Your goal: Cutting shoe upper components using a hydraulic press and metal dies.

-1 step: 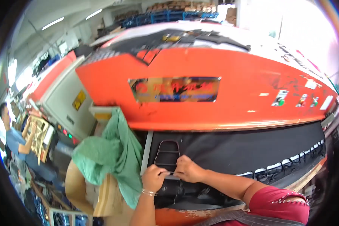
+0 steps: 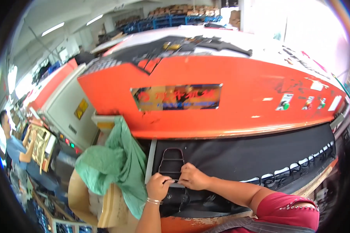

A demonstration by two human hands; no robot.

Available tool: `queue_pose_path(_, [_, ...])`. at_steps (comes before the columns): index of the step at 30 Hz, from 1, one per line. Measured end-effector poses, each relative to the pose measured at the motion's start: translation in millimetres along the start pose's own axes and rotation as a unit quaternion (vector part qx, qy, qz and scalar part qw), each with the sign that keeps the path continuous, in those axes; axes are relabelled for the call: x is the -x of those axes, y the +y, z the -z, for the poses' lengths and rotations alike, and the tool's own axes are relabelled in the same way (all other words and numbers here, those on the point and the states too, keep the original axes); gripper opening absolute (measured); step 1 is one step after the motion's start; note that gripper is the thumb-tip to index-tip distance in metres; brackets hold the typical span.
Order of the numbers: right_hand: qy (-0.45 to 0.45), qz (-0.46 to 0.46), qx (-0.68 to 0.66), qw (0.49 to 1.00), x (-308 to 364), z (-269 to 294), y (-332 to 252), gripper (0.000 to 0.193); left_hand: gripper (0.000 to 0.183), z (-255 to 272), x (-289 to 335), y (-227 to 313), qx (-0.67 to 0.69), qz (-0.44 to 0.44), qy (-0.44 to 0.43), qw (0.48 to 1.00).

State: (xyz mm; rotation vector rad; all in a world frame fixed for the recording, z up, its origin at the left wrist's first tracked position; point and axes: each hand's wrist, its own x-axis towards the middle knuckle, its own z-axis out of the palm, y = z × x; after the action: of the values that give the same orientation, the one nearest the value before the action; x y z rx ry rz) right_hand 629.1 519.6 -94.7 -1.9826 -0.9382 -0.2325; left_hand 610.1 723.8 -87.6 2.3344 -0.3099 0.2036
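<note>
On the black belt [image 2: 237, 155] of the machine lies a dark, narrow looped piece [image 2: 172, 160], rounded at its far end, with a thin reddish-dark outline and crossbars. My left hand [image 2: 158, 187] and my right hand [image 2: 193, 177] pinch its near edge, thumbs and fingers closed and close together. Just below my fingers, a pale strip and dark folded material [image 2: 179, 198] show at the belt's near end. What exactly sits between my fingertips is mostly hidden.
An orange machine body [image 2: 245, 97] with several buttons rises beyond the belt. Left of me are a green cloth [image 2: 109, 163], an open cardboard box [image 2: 79, 198] and a grey control cabinet [image 2: 68, 105]. Black lacing [image 2: 291, 169] runs along the belt's near edge. Another person [image 2: 17, 149] works far left.
The view has tipped up slightly, so the machine sits lower in the picture. Both my hands keep their pinch on the looped piece with hardly any movement.
</note>
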Motion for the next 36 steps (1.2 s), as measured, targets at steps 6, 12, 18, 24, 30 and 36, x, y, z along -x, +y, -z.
queue_pose_path(6, [0.004,-0.054,0.072,0.996,11,51,-27,0.03,0.016,-12,-3,-1,-0.034,-0.062,0.069,0.995])
queue_pose_path(12, [0.185,0.001,0.306,0.934,4,250,-61,0.022,0.031,19,-10,23,-0.097,0.091,-0.161,0.978])
queue_pose_path(18, [0.318,-0.055,0.415,0.851,26,391,-101,0.013,0.021,13,-2,33,-0.121,0.057,-0.092,0.987])
queue_pose_path(24, [0.204,-0.059,0.407,0.888,100,385,-123,0.018,0.029,14,0,55,-0.17,0.091,-0.115,0.975])
queue_pose_path(30, [0.096,-0.17,0.254,0.947,264,360,-173,0.016,0.037,24,2,108,-0.234,0.135,-0.126,0.955])
queue_pose_path(36, [0.232,-0.389,0.151,0.879,471,342,-215,0.024,0.036,-66,10,212,-0.303,-0.018,0.084,0.949])
